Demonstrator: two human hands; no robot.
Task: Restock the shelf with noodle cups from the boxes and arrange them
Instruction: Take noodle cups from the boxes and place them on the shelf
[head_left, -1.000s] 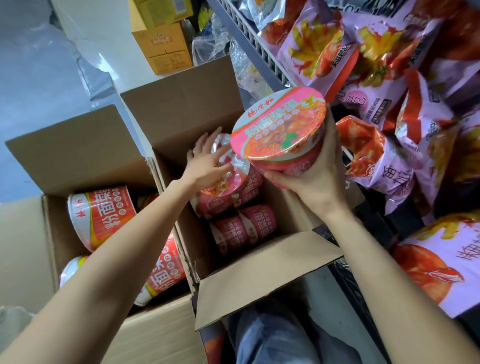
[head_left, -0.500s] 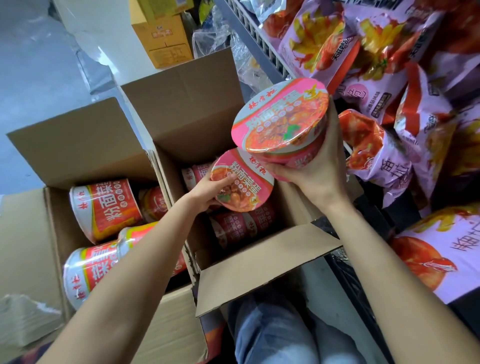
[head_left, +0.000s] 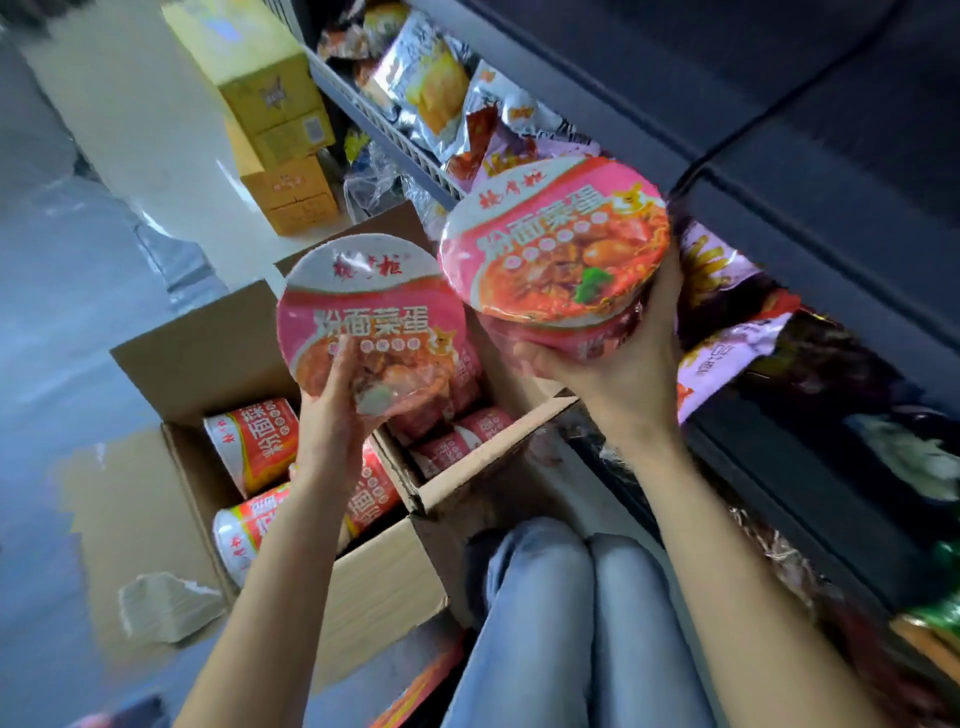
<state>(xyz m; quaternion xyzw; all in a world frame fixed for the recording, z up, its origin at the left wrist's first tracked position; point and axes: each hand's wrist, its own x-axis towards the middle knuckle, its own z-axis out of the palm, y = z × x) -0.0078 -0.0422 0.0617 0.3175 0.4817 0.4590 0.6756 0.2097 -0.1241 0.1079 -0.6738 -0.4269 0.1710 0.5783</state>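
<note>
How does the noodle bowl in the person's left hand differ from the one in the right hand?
The left bowl is held lower, over the open boxes; the right bowl is raised higher, nearer the shelf. The left hand pinches its bowl at the lid's edge, thumb on the lid; the right hand cups its bowl from below. The right bowl looks larger, being closer to the camera. Both have the same pink and white lid with the same noodle picture.

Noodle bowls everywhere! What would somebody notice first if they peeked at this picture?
Two big pink noodle bowls held up mid-picture: the left hand grips one noodle bowl above the open cardboard boxes, and the right hand holds another noodle bowl higher, toward the shelf of snack bags. More noodle cups lie in the boxes below.
</note>
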